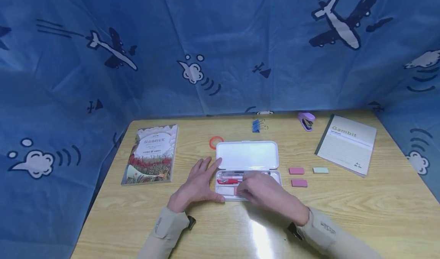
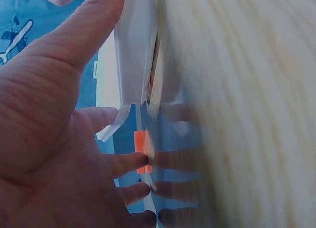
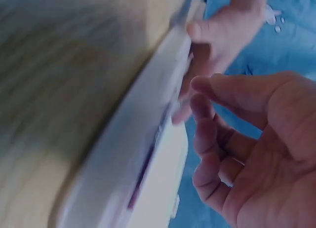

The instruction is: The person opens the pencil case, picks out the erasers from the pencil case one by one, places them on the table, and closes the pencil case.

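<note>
A white pencil case (image 1: 220,198) lies on the table with its lid (image 1: 247,156) folded back. Inside are several pens, one a red pen (image 1: 227,181), above a front compartment with a whitish block (image 1: 225,190) and a small pink piece (image 1: 235,191). My left hand (image 1: 197,184) spreads its fingers at the case's left side, thumb near the front corner. Over the case is my right hand (image 1: 262,190), fingertips beside the pink piece. In the right wrist view its fingers (image 3: 205,134) bend loosely, thumb close to the index fingertip, with nothing visible between them.
Right of the case lie two pink erasers (image 1: 296,170) and a pale green eraser (image 1: 321,170). Farther off are a notebook (image 1: 350,144), purple stapler (image 1: 306,120), blue binder clip (image 1: 256,126) and orange-red tape roll (image 1: 212,142). A book (image 1: 151,156) lies left.
</note>
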Demonstrator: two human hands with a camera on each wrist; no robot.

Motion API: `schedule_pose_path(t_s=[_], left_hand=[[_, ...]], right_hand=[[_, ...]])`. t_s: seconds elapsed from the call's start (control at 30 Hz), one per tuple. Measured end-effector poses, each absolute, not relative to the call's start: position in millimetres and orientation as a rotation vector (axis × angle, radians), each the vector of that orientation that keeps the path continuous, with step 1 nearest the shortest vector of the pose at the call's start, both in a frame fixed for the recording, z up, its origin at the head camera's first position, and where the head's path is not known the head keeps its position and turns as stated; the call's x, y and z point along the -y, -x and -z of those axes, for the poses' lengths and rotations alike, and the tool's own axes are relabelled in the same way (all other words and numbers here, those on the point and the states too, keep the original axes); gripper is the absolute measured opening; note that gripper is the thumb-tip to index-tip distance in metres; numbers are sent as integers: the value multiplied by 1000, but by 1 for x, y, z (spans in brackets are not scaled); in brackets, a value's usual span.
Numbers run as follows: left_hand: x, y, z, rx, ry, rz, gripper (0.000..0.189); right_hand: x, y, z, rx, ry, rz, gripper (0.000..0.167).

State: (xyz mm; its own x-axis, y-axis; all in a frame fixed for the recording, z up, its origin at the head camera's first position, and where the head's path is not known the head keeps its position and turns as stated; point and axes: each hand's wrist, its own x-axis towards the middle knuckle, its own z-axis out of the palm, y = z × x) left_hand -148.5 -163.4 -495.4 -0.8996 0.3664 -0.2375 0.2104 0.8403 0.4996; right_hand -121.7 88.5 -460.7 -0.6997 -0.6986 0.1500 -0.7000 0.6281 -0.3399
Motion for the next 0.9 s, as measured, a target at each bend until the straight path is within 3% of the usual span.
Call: schedule_pose_path(t_s=[0.9], left_hand=[[164,148,494,-2678,-415,-680,131]], right_hand=[[-80,124,461,2914,-1250,-472,18]])
